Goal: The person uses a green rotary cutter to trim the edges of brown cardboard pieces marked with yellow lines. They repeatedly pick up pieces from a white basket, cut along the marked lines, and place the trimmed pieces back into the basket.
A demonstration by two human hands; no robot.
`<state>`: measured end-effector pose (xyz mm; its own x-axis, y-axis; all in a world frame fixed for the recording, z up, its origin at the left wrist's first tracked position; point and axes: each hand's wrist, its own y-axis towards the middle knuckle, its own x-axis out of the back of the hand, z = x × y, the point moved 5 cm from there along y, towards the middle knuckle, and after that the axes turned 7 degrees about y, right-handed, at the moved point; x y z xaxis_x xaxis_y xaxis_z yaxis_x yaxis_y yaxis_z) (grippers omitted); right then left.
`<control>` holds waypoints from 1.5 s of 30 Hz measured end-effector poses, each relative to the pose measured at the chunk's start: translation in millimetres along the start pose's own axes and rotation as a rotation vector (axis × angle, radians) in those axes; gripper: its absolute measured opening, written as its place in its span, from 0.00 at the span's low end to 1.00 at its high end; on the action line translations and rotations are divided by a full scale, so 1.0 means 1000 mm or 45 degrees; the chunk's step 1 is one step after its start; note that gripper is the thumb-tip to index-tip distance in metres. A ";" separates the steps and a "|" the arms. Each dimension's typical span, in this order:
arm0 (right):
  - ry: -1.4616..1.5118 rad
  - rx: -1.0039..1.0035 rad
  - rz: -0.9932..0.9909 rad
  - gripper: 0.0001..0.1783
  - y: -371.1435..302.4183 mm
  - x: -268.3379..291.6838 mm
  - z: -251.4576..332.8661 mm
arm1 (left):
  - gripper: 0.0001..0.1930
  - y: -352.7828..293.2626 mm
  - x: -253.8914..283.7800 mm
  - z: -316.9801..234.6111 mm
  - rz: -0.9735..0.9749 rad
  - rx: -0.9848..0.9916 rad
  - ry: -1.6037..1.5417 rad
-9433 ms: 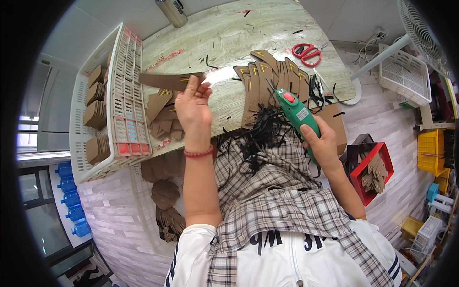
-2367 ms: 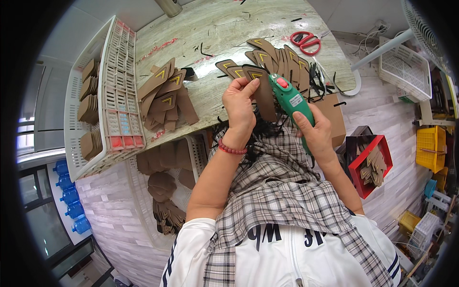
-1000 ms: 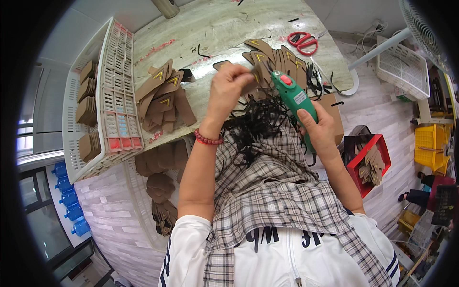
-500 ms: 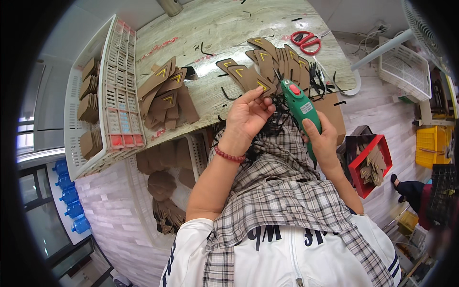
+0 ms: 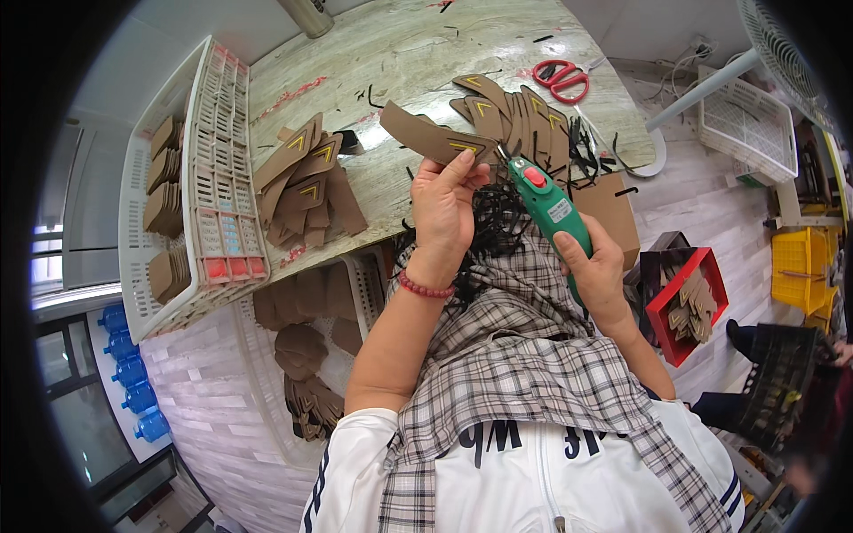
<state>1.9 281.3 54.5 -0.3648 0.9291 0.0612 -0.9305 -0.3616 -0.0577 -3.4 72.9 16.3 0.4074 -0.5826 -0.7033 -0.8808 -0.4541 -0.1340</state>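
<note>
A curved brown strap-like piece (image 5: 419, 131) with a yellow V mark is pinched between the thumb and fingers of my left hand (image 5: 444, 209). My right hand (image 5: 595, 271) is wrapped round a green handheld electric tool (image 5: 551, 197) with a red button. Its narrow metal tip meets the pointed end of the brown piece, or lies very close to it. Beyond my hands, similar brown pieces (image 5: 515, 115) fan out on the table, and another heap (image 5: 302, 182) lies to the left. Thin black offcuts (image 5: 498, 213) have gathered on my plaid apron.
Red-handled scissors (image 5: 562, 82) lie at the far right of the table (image 5: 391, 44). A white basket (image 5: 213, 160) with brown stacks stands at left. A red box (image 5: 693, 306) of pieces sits at right, below a fan (image 5: 786, 53). Another person (image 5: 773, 382) is at far right.
My left hand has shifted slightly left, and the brown piece now sticks out to the left over the table. The tool has moved a little left too. The other person has come further into view.
</note>
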 end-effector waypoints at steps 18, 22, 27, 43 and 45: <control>-0.061 0.041 0.072 0.21 0.009 0.004 -0.001 | 0.04 0.007 0.007 -0.018 0.105 0.047 0.393; -0.039 0.059 0.090 0.21 0.013 -0.006 0.004 | 0.05 0.010 0.016 -0.046 0.037 -0.176 0.490; -0.058 -0.004 0.061 0.21 0.014 -0.002 -0.008 | 0.05 0.028 0.064 -0.106 -0.395 -0.387 0.262; -0.085 -0.138 -0.002 0.19 0.019 -0.003 -0.028 | 0.22 0.048 0.032 -0.016 -0.401 -0.934 2.074; -0.118 -0.098 0.002 0.19 0.022 -0.005 -0.032 | 0.21 0.049 0.042 -0.008 -0.298 -0.844 1.761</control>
<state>-15.8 270.9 20.9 -0.3712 0.9160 0.1524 -0.9260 -0.3530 -0.1337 -27.3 20.3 -14.1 0.7424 -0.4357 0.5089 -0.6593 -0.6096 0.4400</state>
